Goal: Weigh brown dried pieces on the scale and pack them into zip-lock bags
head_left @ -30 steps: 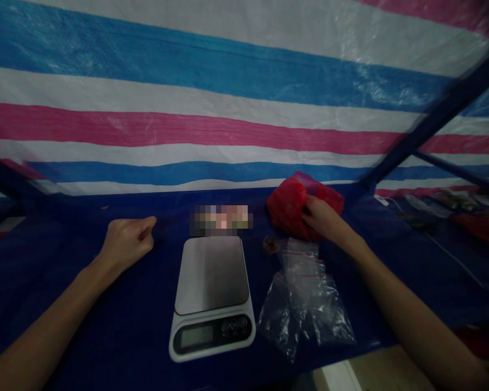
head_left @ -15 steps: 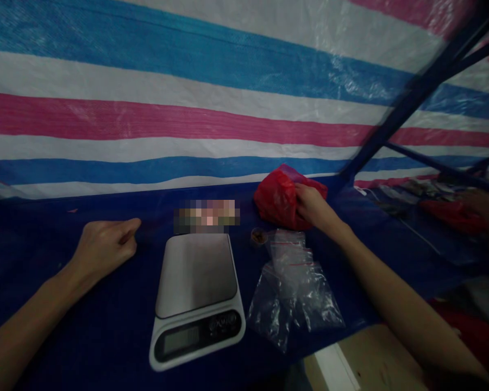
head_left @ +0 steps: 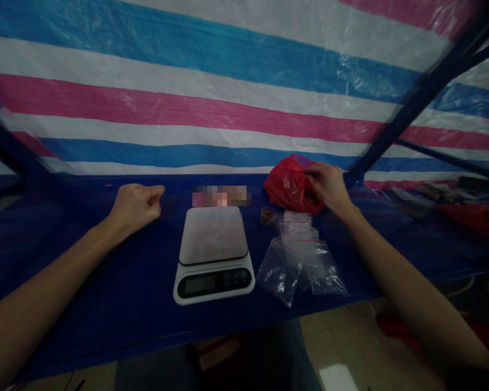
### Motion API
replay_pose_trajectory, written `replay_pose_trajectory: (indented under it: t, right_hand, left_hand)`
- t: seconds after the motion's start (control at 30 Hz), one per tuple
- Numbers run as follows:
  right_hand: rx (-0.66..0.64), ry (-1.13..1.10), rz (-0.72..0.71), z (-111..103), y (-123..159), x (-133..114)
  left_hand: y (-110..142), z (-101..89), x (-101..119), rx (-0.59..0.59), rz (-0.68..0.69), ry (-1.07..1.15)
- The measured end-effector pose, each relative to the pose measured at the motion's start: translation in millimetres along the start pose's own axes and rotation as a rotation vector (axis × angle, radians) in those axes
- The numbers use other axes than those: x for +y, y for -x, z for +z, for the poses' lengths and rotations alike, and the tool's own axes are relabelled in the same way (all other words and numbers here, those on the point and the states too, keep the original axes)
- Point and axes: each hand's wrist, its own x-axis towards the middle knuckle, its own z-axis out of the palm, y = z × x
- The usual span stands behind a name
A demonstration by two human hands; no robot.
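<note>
Your right hand [head_left: 332, 187] has risen at the red bag [head_left: 286, 184], fingers' grip unclear. Your left hand [head_left: 134, 209] curls closed; the scale [head_left: 214, 236] stands unloaded.

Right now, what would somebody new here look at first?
Probably the bright red bag at the back right of the blue table, with the right hand at its opening. Next, the white scale in the middle, nothing on its plate. Behind it all, the big pink, blue and white striped sheet stands out too.
</note>
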Motion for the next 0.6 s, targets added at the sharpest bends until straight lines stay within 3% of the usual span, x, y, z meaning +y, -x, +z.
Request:
replay_pose_trajectory:
  t: [0.2, 0.3, 0.37, 0.47, 0.6]
  right_hand:
    - [0.198, -0.01, -0.033, -25, -5, -4]
    - [0.278, -0.095, -0.05, -39, -3, -27]
    - [0.262, -0.152, -0.111, -43, 2, -48]
    - [0.083, -0.227, -0.253, -40, 14, -76]
    - [-0.305, -0.381, -0.409, -21, 27, -93]
  left_hand:
    - [-2, 0.6, 2, 0.015, 0.0, -0.007]
    - [-2, 1.6, -1, 0.004, 0.009, -0.013]
    - [-2, 3.5, -4, -0.005, 0.025, -0.026]
    - [-1, 6.6, -9, -0.007, 0.054, -0.059]
    - [0, 7.3, -9, -0.016, 0.051, -0.075]
